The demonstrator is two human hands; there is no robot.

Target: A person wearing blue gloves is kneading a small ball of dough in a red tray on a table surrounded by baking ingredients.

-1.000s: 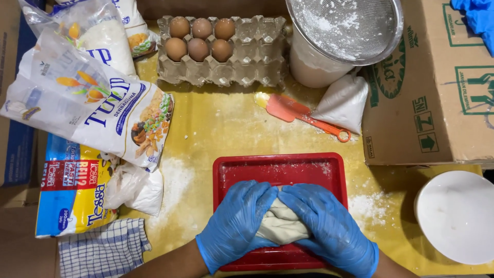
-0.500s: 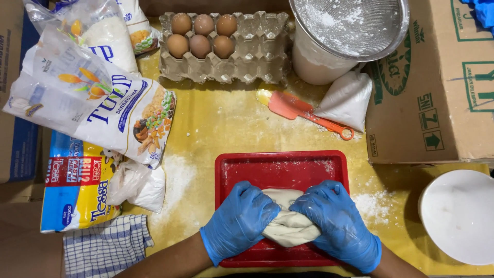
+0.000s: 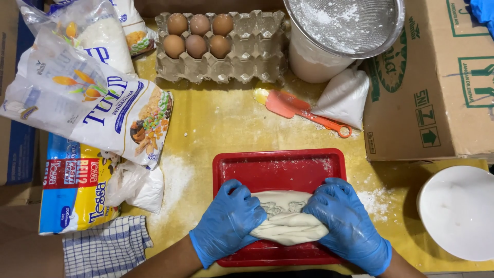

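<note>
In the head view, both hands wear blue gloves and work over a red tray (image 3: 280,164) that stands on a yellow table cover (image 3: 221,123). The left hand (image 3: 229,221) is closed around the left end of a pale lump of dough (image 3: 288,221), and the right hand (image 3: 347,224) grips its right end. The dough lies in the near half of the tray, between the two hands, and its surface shows folds.

Behind the tray lies an orange spatula (image 3: 303,110), touching a small white bag (image 3: 342,98). Farther back stands a grey egg carton (image 3: 231,56) with six brown eggs, beside a pot covered by a metal sieve (image 3: 345,25). A large flour bag (image 3: 87,103) lies at the left, a checked cloth (image 3: 105,247) near it, a cardboard box (image 3: 427,77) at the right, and a white bowl (image 3: 458,211) below the box.
</note>
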